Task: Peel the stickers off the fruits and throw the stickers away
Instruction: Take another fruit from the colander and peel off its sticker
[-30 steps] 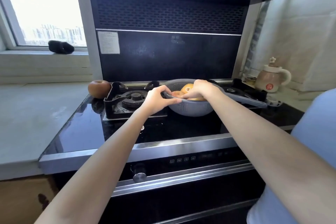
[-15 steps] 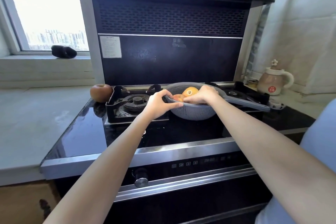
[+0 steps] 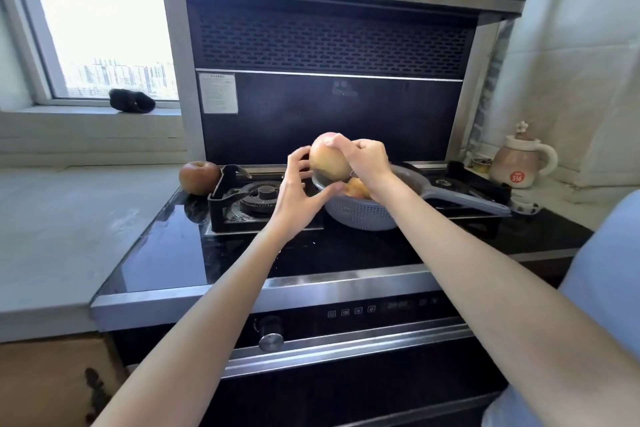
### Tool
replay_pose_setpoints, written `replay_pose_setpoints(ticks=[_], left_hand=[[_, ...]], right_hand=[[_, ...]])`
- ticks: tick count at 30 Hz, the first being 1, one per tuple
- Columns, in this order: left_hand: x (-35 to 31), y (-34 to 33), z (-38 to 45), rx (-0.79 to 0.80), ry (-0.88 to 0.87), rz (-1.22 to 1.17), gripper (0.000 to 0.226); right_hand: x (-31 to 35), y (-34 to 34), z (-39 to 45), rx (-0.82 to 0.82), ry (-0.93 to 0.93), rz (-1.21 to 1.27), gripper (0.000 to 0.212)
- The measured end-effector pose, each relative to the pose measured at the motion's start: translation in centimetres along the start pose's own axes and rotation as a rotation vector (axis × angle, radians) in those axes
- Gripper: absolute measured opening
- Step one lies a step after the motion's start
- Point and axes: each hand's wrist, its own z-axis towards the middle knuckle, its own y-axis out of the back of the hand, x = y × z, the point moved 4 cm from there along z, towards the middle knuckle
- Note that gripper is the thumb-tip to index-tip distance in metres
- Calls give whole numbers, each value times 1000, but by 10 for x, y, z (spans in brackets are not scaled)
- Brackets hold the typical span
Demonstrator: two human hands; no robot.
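While left hand (image 3: pixel 294 196) fingers spread, right hand (image 3: pixel 367 158) grips yellow-pink apple (image 3: pixel 327 158).

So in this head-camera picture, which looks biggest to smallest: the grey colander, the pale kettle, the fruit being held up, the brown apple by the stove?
1. Grey colander.
2. Pale kettle.
3. Held fruit and brown apple: they look too alike to rank, and the fruit sits nearer the camera.

Home kitchen: gas stove (image 3: pixel 263 196), range hood (image 3: pixel 329 42), kettle (image 3: pixel 519 163) by the tiled wall.
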Motion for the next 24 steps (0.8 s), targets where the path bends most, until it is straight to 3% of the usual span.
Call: replay_pose_setpoints(ticks=[7,15,20,24], left_hand=[[-12,18,-30,-113,-101,-23,58],[17,22,-63,-141,-4,-91,57],[24,21,-60,-69,109,-142,42],[31,20,-59,-62,188,-188,38]], right_hand=[[-13,-25,-40,67,44,57,40],[-58,-43,-71,-10,187,-31,48],[-86,-39,-73,27,-3,279,47],[-88,-40,-73,190,-42,363,31]])
